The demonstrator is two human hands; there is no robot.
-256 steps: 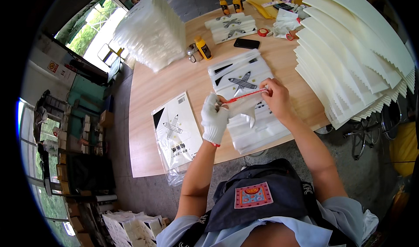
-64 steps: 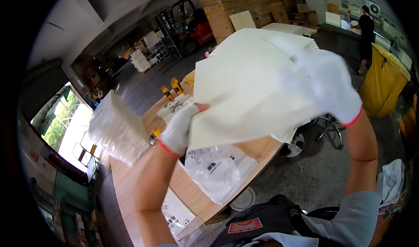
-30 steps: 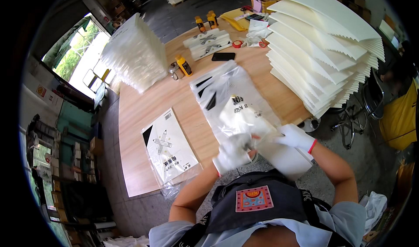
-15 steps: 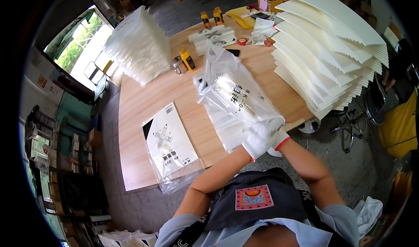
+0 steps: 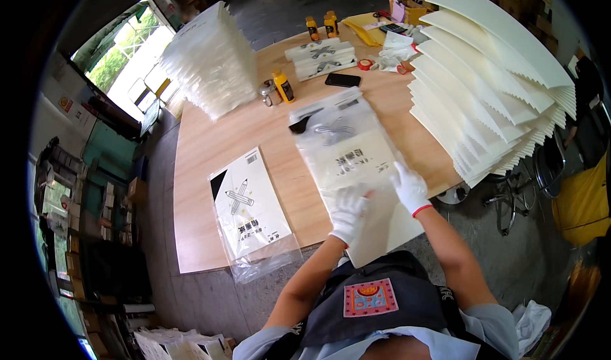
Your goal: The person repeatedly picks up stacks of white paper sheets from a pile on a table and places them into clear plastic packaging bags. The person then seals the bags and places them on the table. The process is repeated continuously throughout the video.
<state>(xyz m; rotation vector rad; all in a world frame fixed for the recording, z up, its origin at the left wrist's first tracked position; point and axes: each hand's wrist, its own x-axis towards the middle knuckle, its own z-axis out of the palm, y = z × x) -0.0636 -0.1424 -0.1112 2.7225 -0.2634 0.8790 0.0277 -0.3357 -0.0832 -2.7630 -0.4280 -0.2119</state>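
Observation:
In front of me a clear printed plastic bag (image 5: 344, 137) lies on the table, with a sheet or stack of cream drawing paper (image 5: 385, 229) partly inside. The paper's near end sticks out of the bag past the table edge toward my apron. My left hand (image 5: 349, 215), in a white glove, lies on the paper's left side with fingers stretched, slightly blurred. Along the right edge of the bag and paper rests my gloved right hand (image 5: 410, 189), fingers extended and apart. To the left is a bagged drawing-paper pack (image 5: 251, 204) with a pencil print, its loose plastic end hanging over the edge.
A tall fanned stack of cream paper (image 5: 490, 86) stands at the right, and a stack of plastic-wrapped packs (image 5: 210, 61) at the far left. Farther back are a yellow bottle (image 5: 284, 87), a jar (image 5: 270, 94), a black phone (image 5: 343, 80), red tape (image 5: 365, 64) and folded printed bags (image 5: 323, 61).
Both hands have let go of the bag's gathered near end and moved apart. The bag now lies flatter, with cream paper showing out of its near end.

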